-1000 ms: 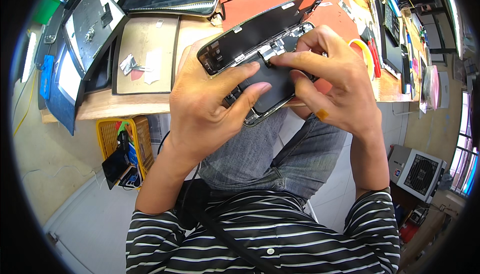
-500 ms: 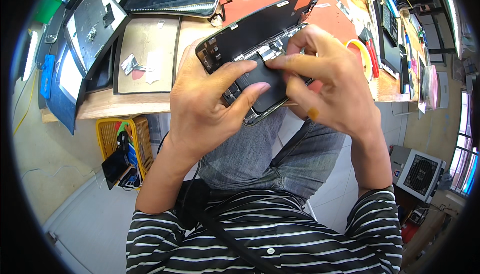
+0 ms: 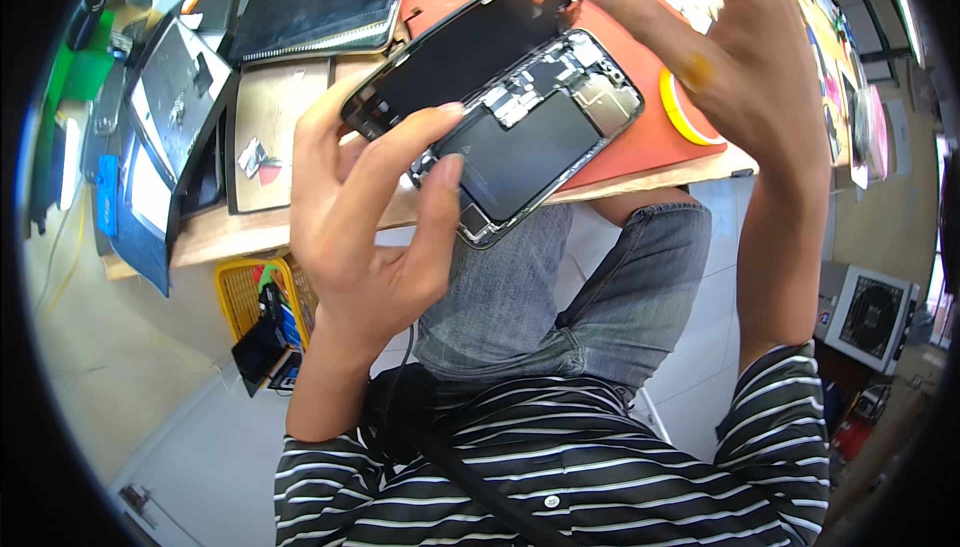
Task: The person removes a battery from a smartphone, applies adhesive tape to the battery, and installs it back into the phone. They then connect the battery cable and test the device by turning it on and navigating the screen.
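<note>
An opened smartphone [image 3: 535,152] is tilted over the table's front edge, its battery and circuit parts bare. Its lifted black screen panel [image 3: 465,47] leans away from the body along the far side. My left hand [image 3: 365,217] holds the phone at its left end, fingers behind the panel and thumb at the inner edge. Off the phone, my right hand [image 3: 720,47] is raised at the upper right, beyond the panel's far end. Motion blurs it and the top edge cuts off its fingers, so its grip cannot be made out. A small yellow patch sits on it.
An orange mat [image 3: 620,162] covers part of the wooden table, with a yellow tape roll [image 3: 688,112] on it. A dark tablet-like device [image 3: 320,15] and a shallow tray [image 3: 285,97] are at left. A yellow basket [image 3: 240,297] stands below.
My right hand has left the phone's inside and moved up and right. The phone's body now shows more fully, while my left hand keeps its hold and has shifted left.
</note>
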Action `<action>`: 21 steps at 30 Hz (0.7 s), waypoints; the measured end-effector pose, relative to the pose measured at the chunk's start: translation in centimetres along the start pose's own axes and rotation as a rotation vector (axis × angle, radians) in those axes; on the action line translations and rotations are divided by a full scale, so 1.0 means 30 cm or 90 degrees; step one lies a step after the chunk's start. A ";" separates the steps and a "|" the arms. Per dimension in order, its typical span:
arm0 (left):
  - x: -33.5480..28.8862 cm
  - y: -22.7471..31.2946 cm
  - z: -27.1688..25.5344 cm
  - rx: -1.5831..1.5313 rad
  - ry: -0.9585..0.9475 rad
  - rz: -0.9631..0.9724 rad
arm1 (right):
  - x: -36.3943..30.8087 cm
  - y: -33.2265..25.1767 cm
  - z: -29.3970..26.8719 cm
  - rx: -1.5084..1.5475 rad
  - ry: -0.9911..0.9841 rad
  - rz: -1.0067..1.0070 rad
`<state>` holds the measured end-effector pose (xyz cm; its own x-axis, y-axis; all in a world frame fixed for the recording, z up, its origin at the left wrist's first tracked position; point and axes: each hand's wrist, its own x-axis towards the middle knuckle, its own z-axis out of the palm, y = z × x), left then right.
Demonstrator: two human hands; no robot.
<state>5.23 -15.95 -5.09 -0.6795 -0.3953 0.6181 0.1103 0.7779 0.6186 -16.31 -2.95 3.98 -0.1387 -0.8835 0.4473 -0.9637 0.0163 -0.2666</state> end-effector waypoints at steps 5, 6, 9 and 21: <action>0.056 0.072 -0.042 0.224 0.023 0.092 | 0.024 0.001 0.038 0.129 -0.097 0.115; 0.059 0.096 -0.053 0.269 0.036 0.108 | 0.020 0.011 0.038 0.122 -0.086 0.100; 0.023 0.130 -0.065 0.234 -0.050 0.061 | 0.031 0.021 0.036 0.140 -0.053 0.015; 0.082 0.085 0.005 0.310 -0.310 0.030 | 0.021 0.012 0.013 0.107 -0.019 -0.018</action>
<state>3.75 -14.87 -2.06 -0.9430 -0.1797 0.2800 -0.1133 0.9647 0.2376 -16.65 -3.70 3.83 -0.1027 -0.8958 0.4324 -0.9148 -0.0856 -0.3948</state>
